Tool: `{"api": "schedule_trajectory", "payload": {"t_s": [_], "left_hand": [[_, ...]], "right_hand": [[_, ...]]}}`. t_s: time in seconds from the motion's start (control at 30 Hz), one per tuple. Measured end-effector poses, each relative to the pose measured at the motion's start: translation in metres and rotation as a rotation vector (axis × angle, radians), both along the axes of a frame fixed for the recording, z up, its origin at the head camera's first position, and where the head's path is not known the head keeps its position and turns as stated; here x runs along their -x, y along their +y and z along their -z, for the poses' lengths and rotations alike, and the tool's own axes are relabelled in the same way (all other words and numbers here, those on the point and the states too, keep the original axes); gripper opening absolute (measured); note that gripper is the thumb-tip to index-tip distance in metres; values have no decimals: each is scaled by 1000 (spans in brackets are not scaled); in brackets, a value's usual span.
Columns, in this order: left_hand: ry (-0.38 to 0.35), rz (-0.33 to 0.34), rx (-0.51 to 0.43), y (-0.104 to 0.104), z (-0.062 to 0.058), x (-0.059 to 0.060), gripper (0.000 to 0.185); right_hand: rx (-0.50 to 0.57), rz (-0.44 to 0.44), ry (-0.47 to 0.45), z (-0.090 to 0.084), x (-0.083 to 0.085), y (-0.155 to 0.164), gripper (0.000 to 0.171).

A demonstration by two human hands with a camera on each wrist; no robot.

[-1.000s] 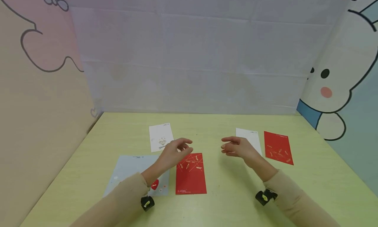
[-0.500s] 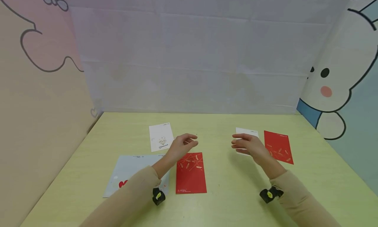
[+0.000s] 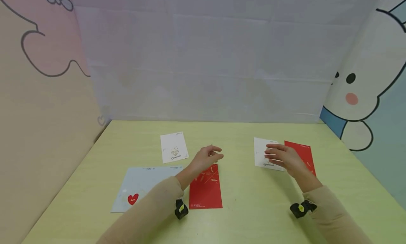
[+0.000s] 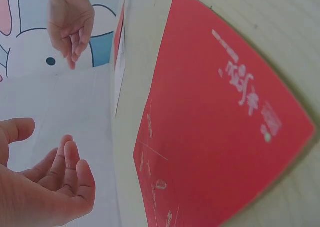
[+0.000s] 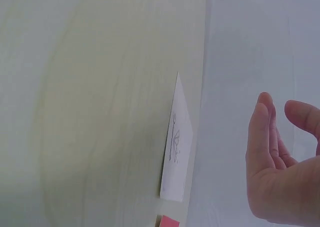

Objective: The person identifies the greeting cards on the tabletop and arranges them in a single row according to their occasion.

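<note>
Right hand [image 3: 282,157]: fingers [image 3: 272,152] straight and held together, pointing left, hovering palm-down over the right part of a white card [image 3: 262,154]; nothing is held, and whether the fingertips touch the card cannot be told. The forearm runs back to the near right edge of the table [image 3: 253,215]. This white card lies at mid-right, with a red card [image 3: 305,153] just beside it on its right, partly hidden by the hand.

Left hand [image 3: 206,158]: fingers [image 3: 216,153] loosely curled, thumb apart, gripping nothing, raised above the far end of a second red card [image 3: 205,191] at the table's near centre. The wrist view shows the palm [image 4: 45,187] empty over that card. The sleeved forearm crosses a pale blue sheet [image 3: 139,185] with a red heart [image 3: 133,199] at near left. A second white card [image 3: 173,147], with a diamond drawing, lies farther back, left of centre
</note>
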State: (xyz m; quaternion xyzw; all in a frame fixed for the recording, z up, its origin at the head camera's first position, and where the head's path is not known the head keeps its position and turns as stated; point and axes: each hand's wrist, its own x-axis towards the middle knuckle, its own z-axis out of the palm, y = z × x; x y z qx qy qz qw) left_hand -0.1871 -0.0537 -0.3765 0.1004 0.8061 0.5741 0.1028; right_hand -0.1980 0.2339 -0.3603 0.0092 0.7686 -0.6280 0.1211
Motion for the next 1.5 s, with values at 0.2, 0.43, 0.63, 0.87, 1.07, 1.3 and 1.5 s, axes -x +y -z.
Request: {"api": "schedule_trajectory", "payload": {"t_s": [0.2,0.43,0.63,0.87,1.07,1.3,1.5], "left_hand": [[-43,16,-21,15,-3,1,38],[-87,19,-59,35,-6,0,34],[-108,36,-122,51,-2,4,38],[-135,23,-148,75,-1,7,36],[-130,12,-149,97,-3,7,32],[-158,-22,-189,122,1,7,28],[-186,-53,-194,143,2,8,23]], "right_hand": [[-19,30,-51,1,5,13,54],[31,69,-86,3,9,30,57],[144,137,-107,3,11,49,46],[132,249,-161,7,14,71,39],[63,324,-176,14,20,92,60],[-80,367,-170,18,20,106,71],[-65,331,-179,17,19,119,74]]}}
